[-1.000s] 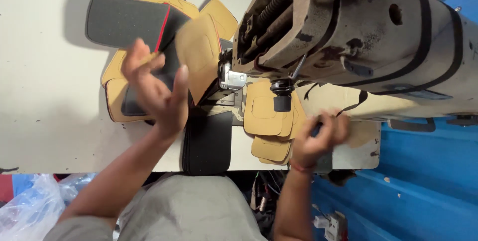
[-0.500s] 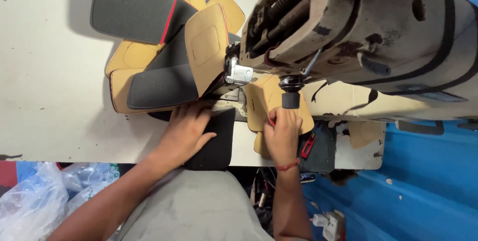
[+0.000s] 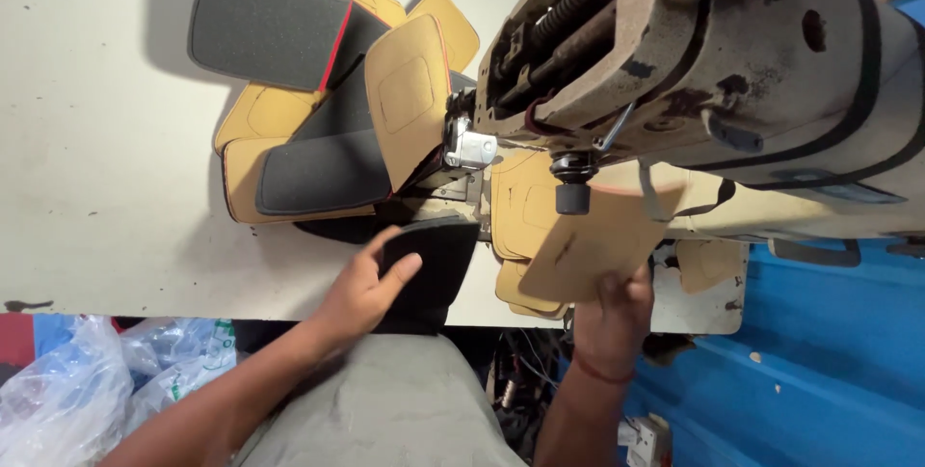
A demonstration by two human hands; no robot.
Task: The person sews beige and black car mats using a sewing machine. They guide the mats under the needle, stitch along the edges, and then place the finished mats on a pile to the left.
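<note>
At the near edge of the pale surface [image 3: 106, 187], the left hand [image 3: 366, 284] lies flat with its fingers spread, their tips resting on a black padded piece [image 3: 434, 260] that hangs a little over that edge; this grip clasps nothing, it only presses down. The right hand [image 3: 612, 318] is raised just off the near edge, beneath the head of the worn beige sewing machine [image 3: 713, 72], and its grip is pinched on the lower corner of a tan leather-like panel [image 3: 597, 240], which stands tilted upward toward the machine's black knob [image 3: 572, 197]. Under that lifted panel more tan panels [image 3: 525, 207] lie stacked on the surface beside the needle area, one poking out over the near edge. Toward the middle and far edge of the surface sits a loose heap of finished pieces [image 3: 318, 130], tan and black with thin red trim, overlapping one another; a dark grey padded rectangle [image 3: 265, 31] lies on top at the far side. Below the near edge, at the left, crumpled clear plastic bags [image 3: 92, 390] are bunched, and a blue wall [image 3: 829, 361] shows at the right.
</note>
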